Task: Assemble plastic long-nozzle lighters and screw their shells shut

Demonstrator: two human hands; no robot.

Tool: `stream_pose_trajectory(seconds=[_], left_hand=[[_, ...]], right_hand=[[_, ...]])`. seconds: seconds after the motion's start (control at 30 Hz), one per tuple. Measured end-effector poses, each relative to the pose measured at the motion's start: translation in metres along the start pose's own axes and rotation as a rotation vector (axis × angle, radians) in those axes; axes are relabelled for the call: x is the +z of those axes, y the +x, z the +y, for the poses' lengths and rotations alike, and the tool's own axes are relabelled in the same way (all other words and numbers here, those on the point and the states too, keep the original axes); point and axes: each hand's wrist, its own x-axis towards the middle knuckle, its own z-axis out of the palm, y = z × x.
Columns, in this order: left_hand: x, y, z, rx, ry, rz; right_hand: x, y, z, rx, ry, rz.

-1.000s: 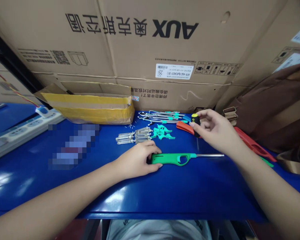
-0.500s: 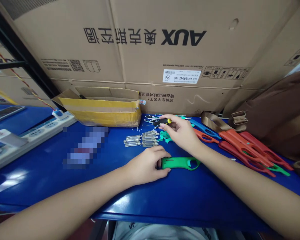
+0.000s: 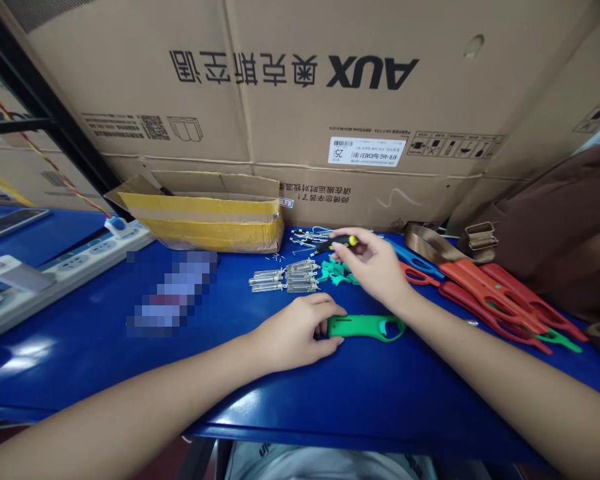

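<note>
A glossy blue table (image 3: 380,393) fills the scene, its near edge running straight across and light glaring off it at the near middle and far left. Behind it a large cardboard box (image 3: 290,120) stands like a wall, its printing upside down. At the far left a black metal post (image 3: 55,113) slants down in front of the cardboard, and a white power strip (image 3: 70,272) lies along the left side with a plug (image 3: 120,227) and a charger (image 3: 20,277) in it.

A yellow-taped carton (image 3: 205,223) sits against the far cardboard, left of the middle. Nearer are a pixelated patch, two groups of clear tubes (image 3: 285,277) and some teal plastic pieces (image 3: 337,270). Thin wired parts (image 3: 307,237) lie beyond them. On the right, red and orange lighters (image 3: 495,293) lie heaped before a brown bag (image 3: 555,220).

The left hand (image 3: 300,333) is clamped on the left end of a green lighter (image 3: 363,327), lying on the table near the middle. The right hand (image 3: 375,263) is closed round a black-and-yellow screwdriver (image 3: 337,245), above the far side of the teal pieces, partly hiding them. The right forearm crosses over the green lighter's right end, blocking it from sight.
</note>
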Motion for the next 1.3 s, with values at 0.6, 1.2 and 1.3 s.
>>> stream_pose_trajectory(seconds=[0.6,1.2,1.3], left_hand=[[0.01,0.008,0.004,-0.095,-0.237,0.212],[-0.002,0.007,0.014,-0.059,-0.136,0.389],[-0.003,0.007,0.013,0.045,-0.021,0.394]], right_hand=[[-0.052,-0.039,-0.023,0.258,0.531,0.268],[-0.051,-0.044,-0.025,0.352,0.641,0.203],[-0.051,-0.044,-0.027,0.301,0.596,0.189]])
